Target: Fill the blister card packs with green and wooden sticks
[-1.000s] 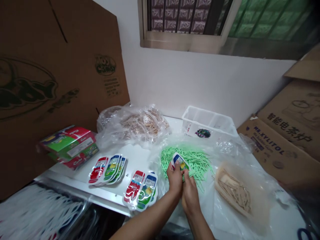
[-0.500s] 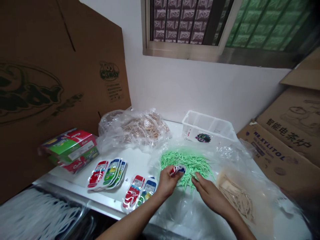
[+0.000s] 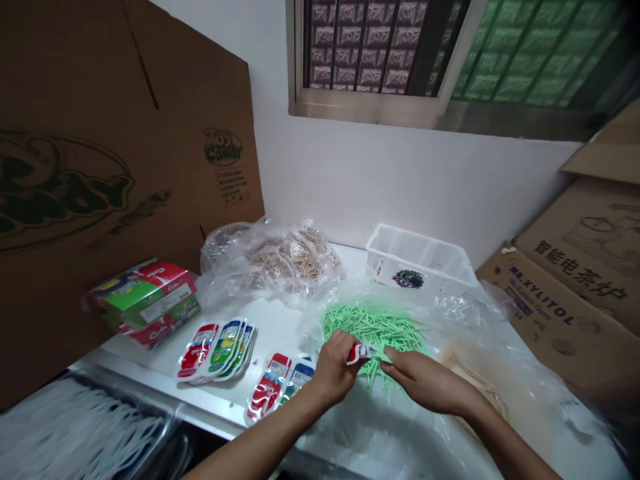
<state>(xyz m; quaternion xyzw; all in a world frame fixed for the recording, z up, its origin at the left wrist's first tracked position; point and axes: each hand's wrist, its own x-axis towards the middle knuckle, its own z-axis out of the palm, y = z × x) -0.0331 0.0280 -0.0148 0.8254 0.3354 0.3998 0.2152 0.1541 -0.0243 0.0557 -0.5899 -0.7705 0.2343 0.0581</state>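
Observation:
My left hand [image 3: 336, 365] is closed round a small red, white and blue packet [image 3: 359, 354], held over the near edge of a heap of green sticks [image 3: 370, 323]. Thumb and fingers together, my right hand [image 3: 413, 375] pinches green sticks at the packet's right end. The heap lies on clear plastic. Left of my left hand, red and blue packets [image 3: 270, 385] lie on the white table [image 3: 270, 313]. Farther left is an overlapping row of similar packets [image 3: 231, 347].
Behind are a clear bag of brown sticks [image 3: 295, 257] and a white plastic basket [image 3: 420, 257]. Wrapped boxes [image 3: 150, 297] stand left, beside a large carton [image 3: 125, 167]. Pale sticks [image 3: 475, 380] lie right, near stacked cartons [image 3: 565, 307]. White strips [image 3: 75, 427] fill the lower left.
My right hand has moved left and its fingers now meet the packet's end. The packet has turned in my left hand. The view has shifted slightly.

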